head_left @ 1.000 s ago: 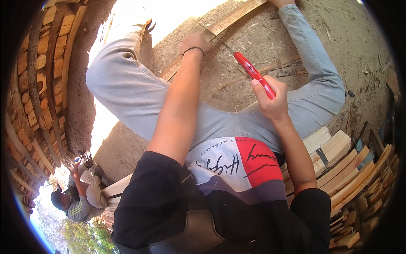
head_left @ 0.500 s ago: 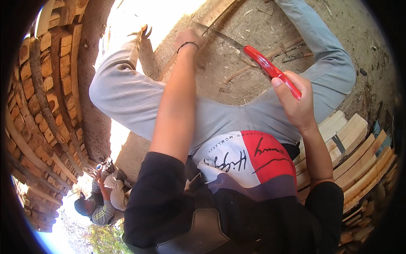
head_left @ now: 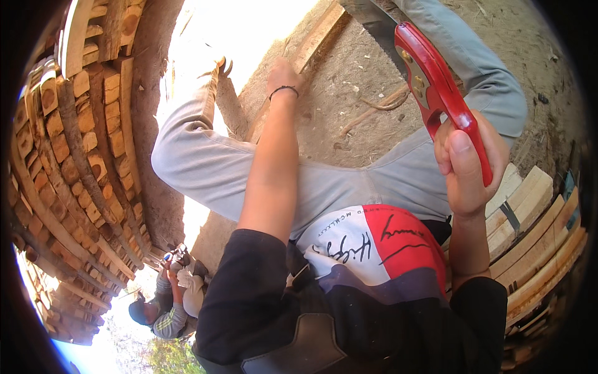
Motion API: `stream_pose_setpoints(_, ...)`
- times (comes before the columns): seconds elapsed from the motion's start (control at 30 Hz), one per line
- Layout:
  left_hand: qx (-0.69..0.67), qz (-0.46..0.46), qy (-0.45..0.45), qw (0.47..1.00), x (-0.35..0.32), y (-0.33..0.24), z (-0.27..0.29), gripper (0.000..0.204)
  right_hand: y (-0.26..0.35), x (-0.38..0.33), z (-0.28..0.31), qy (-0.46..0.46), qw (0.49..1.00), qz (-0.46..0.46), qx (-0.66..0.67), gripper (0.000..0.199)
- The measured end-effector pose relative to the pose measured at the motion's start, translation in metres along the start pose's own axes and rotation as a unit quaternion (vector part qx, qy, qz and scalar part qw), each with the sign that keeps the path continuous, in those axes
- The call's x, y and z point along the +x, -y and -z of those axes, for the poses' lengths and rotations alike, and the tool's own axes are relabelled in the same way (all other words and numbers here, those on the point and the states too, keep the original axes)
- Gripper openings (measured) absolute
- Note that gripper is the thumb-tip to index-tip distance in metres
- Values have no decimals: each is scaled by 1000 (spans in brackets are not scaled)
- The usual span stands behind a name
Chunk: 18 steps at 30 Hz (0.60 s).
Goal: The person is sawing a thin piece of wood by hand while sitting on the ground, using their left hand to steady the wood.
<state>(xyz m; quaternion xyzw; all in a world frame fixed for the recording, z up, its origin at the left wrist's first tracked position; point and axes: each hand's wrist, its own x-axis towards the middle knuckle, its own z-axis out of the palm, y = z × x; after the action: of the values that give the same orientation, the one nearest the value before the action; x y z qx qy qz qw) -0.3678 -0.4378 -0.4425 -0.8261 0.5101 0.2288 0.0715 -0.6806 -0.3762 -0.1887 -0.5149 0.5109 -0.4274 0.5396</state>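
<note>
My right hand [head_left: 468,165] grips the red handle of a hand saw [head_left: 434,84], whose dark blade runs up toward the top of the picture. My left hand [head_left: 283,75], with a dark band at the wrist, presses down on a long wooden plank [head_left: 311,47] lying on the dirt ground. The saw blade reaches the plank near its far end. My knees in grey trousers spread to either side, and my shirt is white, red and dark.
A tall stack of cut wood blocks [head_left: 68,156] curves along the left. More planks [head_left: 536,218] are piled at the right beneath me. Another person in a cap [head_left: 168,299] crouches at the lower left. Sticks lie on the dirt.
The saw handle and my right hand have pulled back toward me and now look much larger. My left hand stays on the plank. The view has tilted slightly.
</note>
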Motion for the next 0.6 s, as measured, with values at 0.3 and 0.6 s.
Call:
stream_pose_setpoints(0.3,11,2,53,999,-1,-7,6,33,-39,2,-46,95,987,-41,-122,29)
stream_pose_setpoints(0.6,-6,15,48,999,-3,-8,5,34,-43,-8,-57,101,983,-56,-141,30)
